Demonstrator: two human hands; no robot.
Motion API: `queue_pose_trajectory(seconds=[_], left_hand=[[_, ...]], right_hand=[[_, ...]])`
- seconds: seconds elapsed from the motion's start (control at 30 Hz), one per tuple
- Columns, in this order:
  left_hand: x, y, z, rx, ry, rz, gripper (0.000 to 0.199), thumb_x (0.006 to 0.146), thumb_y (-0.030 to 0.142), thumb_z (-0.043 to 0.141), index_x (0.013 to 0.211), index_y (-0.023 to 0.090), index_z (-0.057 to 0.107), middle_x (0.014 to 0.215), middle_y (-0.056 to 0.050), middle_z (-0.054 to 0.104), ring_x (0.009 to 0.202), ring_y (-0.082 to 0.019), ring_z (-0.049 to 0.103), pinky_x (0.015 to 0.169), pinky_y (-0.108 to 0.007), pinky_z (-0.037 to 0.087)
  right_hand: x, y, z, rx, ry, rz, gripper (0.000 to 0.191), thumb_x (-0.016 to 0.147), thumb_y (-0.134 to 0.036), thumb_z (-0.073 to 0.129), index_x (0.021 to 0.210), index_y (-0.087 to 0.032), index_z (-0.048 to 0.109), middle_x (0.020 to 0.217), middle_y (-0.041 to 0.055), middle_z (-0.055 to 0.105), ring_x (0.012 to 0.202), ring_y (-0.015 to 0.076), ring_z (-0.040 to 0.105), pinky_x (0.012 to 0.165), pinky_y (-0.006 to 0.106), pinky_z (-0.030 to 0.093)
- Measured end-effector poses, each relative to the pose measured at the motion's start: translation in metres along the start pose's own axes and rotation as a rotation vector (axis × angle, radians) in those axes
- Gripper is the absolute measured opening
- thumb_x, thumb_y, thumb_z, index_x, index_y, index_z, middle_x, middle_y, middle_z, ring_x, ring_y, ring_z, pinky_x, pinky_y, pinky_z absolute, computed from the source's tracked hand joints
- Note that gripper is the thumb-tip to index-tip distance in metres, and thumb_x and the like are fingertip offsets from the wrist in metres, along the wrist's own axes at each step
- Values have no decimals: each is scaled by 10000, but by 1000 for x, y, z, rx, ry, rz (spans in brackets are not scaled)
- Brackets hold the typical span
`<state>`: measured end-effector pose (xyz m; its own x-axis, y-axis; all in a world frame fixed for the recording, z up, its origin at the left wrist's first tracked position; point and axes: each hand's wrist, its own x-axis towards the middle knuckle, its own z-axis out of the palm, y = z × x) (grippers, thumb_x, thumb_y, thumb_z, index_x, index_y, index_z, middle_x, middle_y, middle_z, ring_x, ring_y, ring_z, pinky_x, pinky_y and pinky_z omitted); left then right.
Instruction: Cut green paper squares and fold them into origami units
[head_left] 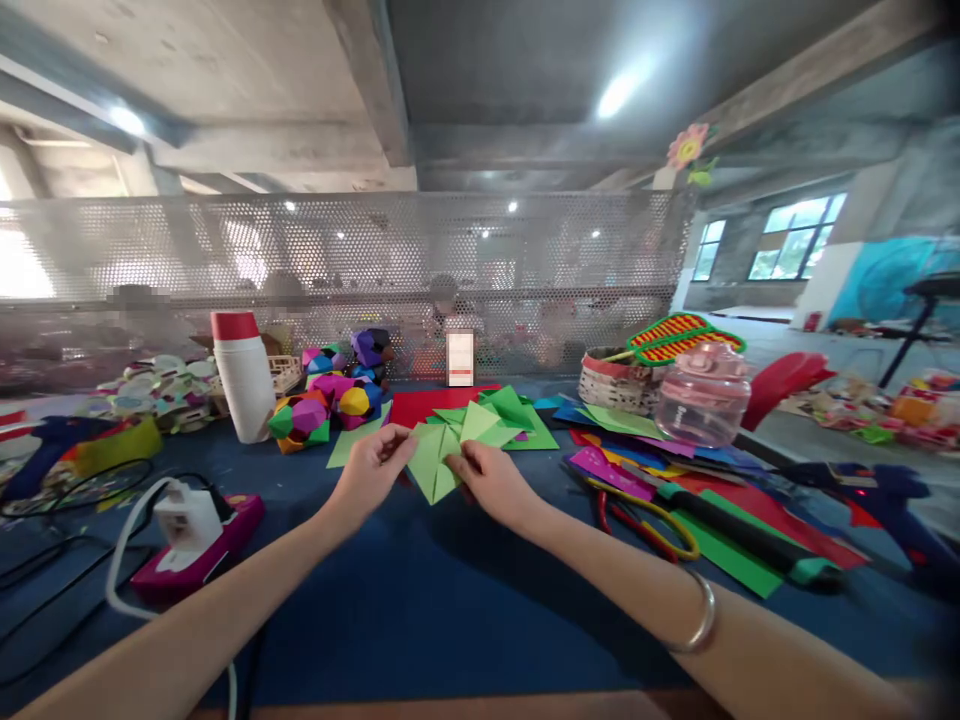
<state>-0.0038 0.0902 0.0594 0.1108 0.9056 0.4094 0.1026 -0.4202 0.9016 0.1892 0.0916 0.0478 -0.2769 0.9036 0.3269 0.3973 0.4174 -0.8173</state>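
Note:
A light green piece of folded paper, with creases and a pointed lower end, is held up between my two hands above the blue table. My left hand pinches its left edge. On the right side, my right hand grips it between thumb and fingers. Right behind it lies a heap of green paper pieces, some folded into points, on a red sheet. Part of the paper's edges is hidden by my fingers.
Colourful paper balls, a white bottle and a power strip stand left. To the right are scissors, a black-handled cutter, coloured sheets, a pink water bottle, a basket and a glue gun. A perforated screen rises behind.

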Motion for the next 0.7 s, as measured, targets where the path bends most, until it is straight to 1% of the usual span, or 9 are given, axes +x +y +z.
queue_pose_trajectory(seconds=[0.1, 0.23, 0.33, 0.4, 0.47, 0.53, 0.6, 0.7], left_hand=[[0, -3, -3, 8, -21, -25, 221, 835, 352, 720, 791, 145, 657, 666, 18, 631, 574, -123, 589, 532, -232, 509], [-3, -2, -2, -18, -10, -81, 266, 787, 402, 752, 744, 151, 676, 631, 19, 608, 549, -117, 550, 462, -194, 474], [-7, 0, -2, -55, -9, -138, 287, 776, 412, 767, 704, 150, 674, 620, 22, 583, 530, -97, 512, 406, -156, 414], [-10, 2, -1, -90, -38, -199, 287, 784, 410, 769, 718, 146, 680, 654, 2, 613, 567, -111, 556, 383, -144, 397], [-12, 3, 1, -132, -83, -279, 263, 820, 395, 748, 796, 139, 694, 739, -39, 677, 632, -144, 630, 414, -158, 469], [-14, 4, 3, -174, -115, -354, 225, 879, 354, 697, 890, 130, 686, 803, -72, 718, 642, -160, 673, 505, -217, 575], [-15, 3, 5, -208, -117, -396, 178, 932, 303, 638, 939, 126, 662, 821, -84, 735, 616, -155, 690, 588, -267, 626], [-14, 2, 7, -244, -86, -409, 135, 973, 253, 583, 961, 132, 642, 852, -87, 748, 623, -154, 711, 593, -255, 632]], right_hand=[[-13, 1, 2, 26, -40, -17, 337, 947, -399, 559, 693, -220, 429, 541, -49, 528, 481, 120, 523, 520, 234, 398], [-23, 0, -1, 61, -128, -46, 283, 945, -454, 545, 800, -217, 488, 622, -37, 577, 546, 144, 597, 513, 230, 450], [-24, 1, -4, 11, -99, -67, 294, 955, -413, 536, 748, -220, 457, 588, -44, 551, 527, 136, 572, 521, 229, 422], [-24, 2, -5, -49, -43, -85, 311, 942, -347, 561, 695, -220, 420, 553, -51, 509, 507, 125, 516, 526, 234, 367], [-24, 2, -7, -101, 7, -108, 327, 916, -291, 594, 667, -219, 394, 555, -54, 467, 527, 121, 469, 535, 242, 310], [-24, 2, -7, -122, 16, -125, 324, 908, -273, 603, 667, -216, 393, 570, -55, 450, 545, 120, 452, 540, 245, 283], [-24, 1, -7, -108, -21, -124, 288, 913, -279, 601, 695, -213, 425, 572, -56, 475, 538, 120, 478, 539, 239, 302], [-24, 3, -6, -54, -88, -101, 231, 906, -309, 620, 755, -209, 477, 574, -52, 538, 527, 128, 544, 536, 227, 366]])
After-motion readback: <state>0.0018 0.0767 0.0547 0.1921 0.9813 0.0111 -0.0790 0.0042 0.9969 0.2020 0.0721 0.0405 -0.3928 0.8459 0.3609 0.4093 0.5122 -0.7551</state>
